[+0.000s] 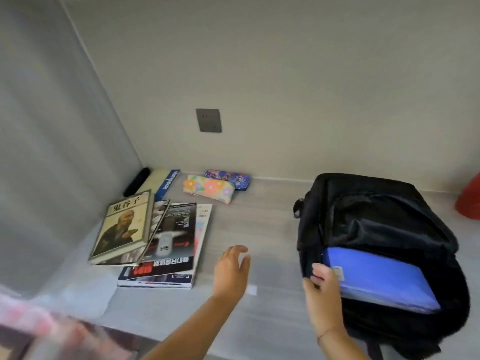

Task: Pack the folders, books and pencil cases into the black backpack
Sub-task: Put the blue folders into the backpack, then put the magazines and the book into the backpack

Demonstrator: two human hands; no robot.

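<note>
**Books lie left of the free hand**

The left hand (232,271) hovers empty, fingers spread, over the tabletop (270,229). The books (155,245) sit stacked just to its left, long axes running away from the person; the top cover reads "鬼谷子". The right hand (322,294) pinches the backpack (376,219) rim, a blue folder (381,279) already inside. The pencil cases (215,187) wait by the wall.

Plain beige wall (285,74) with a grey socket plate (208,120) above a pale, perhaps wood-grained, surface (259,222).
</note>
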